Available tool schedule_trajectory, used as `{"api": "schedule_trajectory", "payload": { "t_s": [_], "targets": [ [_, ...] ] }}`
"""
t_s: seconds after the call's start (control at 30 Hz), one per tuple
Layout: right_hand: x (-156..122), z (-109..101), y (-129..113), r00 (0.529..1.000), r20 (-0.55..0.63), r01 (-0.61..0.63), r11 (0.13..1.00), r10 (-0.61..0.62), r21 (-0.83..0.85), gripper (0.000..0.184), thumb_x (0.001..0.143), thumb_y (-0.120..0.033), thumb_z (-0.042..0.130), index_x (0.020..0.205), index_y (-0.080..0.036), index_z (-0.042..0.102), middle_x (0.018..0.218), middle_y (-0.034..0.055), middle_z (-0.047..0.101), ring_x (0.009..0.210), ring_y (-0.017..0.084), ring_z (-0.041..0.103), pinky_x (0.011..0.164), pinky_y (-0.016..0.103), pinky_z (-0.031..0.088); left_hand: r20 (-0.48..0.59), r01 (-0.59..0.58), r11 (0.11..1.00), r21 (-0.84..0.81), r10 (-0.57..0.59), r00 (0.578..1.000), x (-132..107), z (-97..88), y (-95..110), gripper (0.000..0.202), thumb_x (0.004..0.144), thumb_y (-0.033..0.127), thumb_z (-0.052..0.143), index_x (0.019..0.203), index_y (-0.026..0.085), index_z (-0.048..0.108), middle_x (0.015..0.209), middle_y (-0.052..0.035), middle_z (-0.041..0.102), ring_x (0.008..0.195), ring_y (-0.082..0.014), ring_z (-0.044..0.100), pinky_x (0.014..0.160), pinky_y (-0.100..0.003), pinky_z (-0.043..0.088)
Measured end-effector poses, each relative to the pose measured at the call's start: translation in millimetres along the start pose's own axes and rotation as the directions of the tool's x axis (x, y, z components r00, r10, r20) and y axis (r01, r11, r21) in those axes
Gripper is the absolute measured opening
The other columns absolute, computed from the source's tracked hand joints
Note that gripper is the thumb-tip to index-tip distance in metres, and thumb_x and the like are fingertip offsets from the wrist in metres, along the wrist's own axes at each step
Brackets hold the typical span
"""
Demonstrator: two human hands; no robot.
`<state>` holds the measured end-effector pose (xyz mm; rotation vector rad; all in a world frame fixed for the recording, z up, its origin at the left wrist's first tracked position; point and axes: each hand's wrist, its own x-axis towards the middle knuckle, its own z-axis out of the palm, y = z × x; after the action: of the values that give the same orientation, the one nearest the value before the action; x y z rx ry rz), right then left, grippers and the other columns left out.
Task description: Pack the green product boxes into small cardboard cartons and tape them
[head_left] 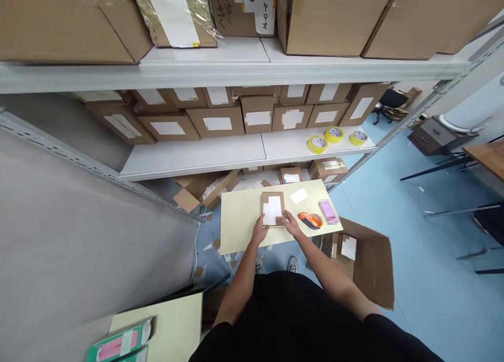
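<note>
A small brown cardboard box (273, 200) with a white label on top lies on a pale yellow table (240, 215). My left hand (260, 229) grips its near left corner. My right hand (291, 224) holds its near right edge, fingers curled on the box. An orange tape dispenser (310, 220) lies just right of my right hand. A loose white label (298, 195) and a blurred pink item (328, 211) sit further right on the table.
Metal shelves behind the table hold rows of labelled brown boxes (214, 121) and three yellow tape rolls (334, 135). An open carton (366, 259) stands on the blue floor at right. Cardboard scraps litter the floor. A second yellow table (177, 328) with green-pink packets is at bottom left.
</note>
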<state>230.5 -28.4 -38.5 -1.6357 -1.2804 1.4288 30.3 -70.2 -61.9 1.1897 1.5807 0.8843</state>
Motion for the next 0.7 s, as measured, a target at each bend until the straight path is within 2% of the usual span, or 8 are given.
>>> {"api": "schedule_trajectory", "payload": {
  "t_s": [0.07,0.17,0.27,0.33,0.43,0.53,0.7],
  "targets": [
    [1,1,-4,0.999,-0.015,0.047,0.999,-0.047,0.005,0.08,0.076,-0.053,0.075,0.148,-0.025,0.057,0.157,0.0115,0.057,0.144,0.032,0.055,0.122,0.049,0.042,0.049,-0.015,0.985,0.174,0.006,0.999,-2,-2.1,1,0.067,0.087,0.016,0.066,0.153,0.021,0.054,0.164,-0.0128,0.048,0.152,-0.0266,0.044,0.129,-0.042,0.032],
    [-2,-1,-14,0.997,-0.017,0.073,0.997,-0.073,0.002,0.077,0.079,-0.048,0.073,0.151,-0.026,0.055,0.159,0.0108,0.055,0.139,0.032,0.059,0.118,0.049,0.046,0.174,-0.091,0.912,0.401,0.022,0.984,-2,-4.2,9,0.063,0.089,0.016,0.066,0.151,0.022,0.059,0.172,-0.0114,0.034,0.161,-0.0296,0.027,0.131,-0.042,0.027],
    [-11,-5,-21,0.998,-0.012,0.067,0.998,-0.067,-0.006,0.074,0.083,-0.042,0.07,0.153,-0.026,0.053,0.158,0.0112,0.055,0.137,0.032,0.061,0.115,0.047,0.049,0.285,-0.174,0.833,0.525,0.021,0.958,2,0.9,21,0.07,0.087,0.021,0.072,0.155,0.024,0.055,0.177,-0.0104,0.022,0.165,-0.0353,0.008,0.132,-0.05,0.021],
    [-17,-10,-21,0.998,-0.026,0.051,0.999,-0.051,-0.011,0.074,0.084,-0.039,0.069,0.155,-0.027,0.051,0.159,0.0108,0.054,0.136,0.032,0.061,0.114,0.048,0.05,0.314,-0.173,0.8,0.575,-0.02,0.949,5,7.1,27,0.071,0.088,0.026,0.073,0.157,0.028,0.052,0.178,-0.0087,0.018,0.165,-0.0365,0.002,0.131,-0.055,0.017],
    [-23,-22,-18,0.998,-0.064,0.026,1.0,-0.027,-0.013,0.074,0.085,-0.037,0.068,0.156,-0.029,0.049,0.162,0.0111,0.05,0.136,0.032,0.061,0.112,0.048,0.051,0.268,-0.105,0.775,0.624,-0.086,0.959,11,17.5,33,0.065,0.096,0.032,0.062,0.16,0.031,0.047,0.178,-0.006,0.017,0.166,-0.0333,0.0,0.13,-0.057,0.018],
    [-18,-44,-16,0.994,-0.102,0.022,0.999,-0.026,-0.037,0.074,0.085,-0.038,0.067,0.156,-0.027,0.049,0.162,0.0121,0.05,0.133,0.031,0.062,0.11,0.046,0.052,0.182,-0.023,0.774,0.632,-0.12,0.976,22,29.4,37,0.063,0.1,0.028,0.05,0.163,0.03,0.043,0.178,-0.0057,0.017,0.166,-0.031,-0.001,0.13,-0.059,0.018],
    [22,-91,-14,0.988,-0.151,-0.032,0.994,0.016,-0.107,0.071,0.087,-0.04,0.062,0.156,-0.029,0.048,0.16,0.009,0.053,0.128,0.027,0.064,0.101,0.039,0.058,0.137,0.026,0.755,0.655,-0.152,0.979,39,54.5,54,0.064,0.1,0.024,0.045,0.165,0.025,0.04,0.179,-0.0088,0.011,0.165,-0.0328,-0.003,0.129,-0.058,0.023]
  ]
}}
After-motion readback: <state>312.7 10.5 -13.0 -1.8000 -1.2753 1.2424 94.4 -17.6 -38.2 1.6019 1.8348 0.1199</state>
